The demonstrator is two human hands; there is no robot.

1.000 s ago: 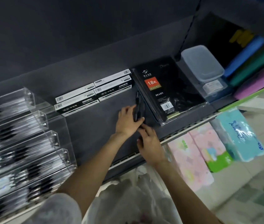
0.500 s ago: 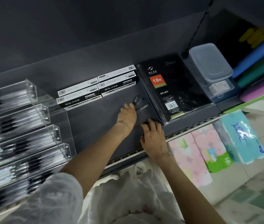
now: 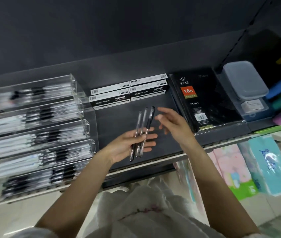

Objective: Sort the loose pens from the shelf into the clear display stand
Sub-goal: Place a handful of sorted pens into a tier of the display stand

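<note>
Pens [image 3: 142, 133], three of them, lie across the left hand [image 3: 129, 145], thumb pinning them above the shelf [image 3: 167, 145]. Right hand [image 3: 175, 124] hovers beside, fingers loosely spread, holding nothing. Left, the blurred stand [image 3: 33, 127]; behind, boxes [image 3: 129, 91] and a diary [image 3: 203, 102].

You hold three pens [image 3: 142, 133]; four pen boxes [image 3: 129, 91], one diary [image 3: 203, 103], five stand tiers [image 3: 33, 126].
</note>
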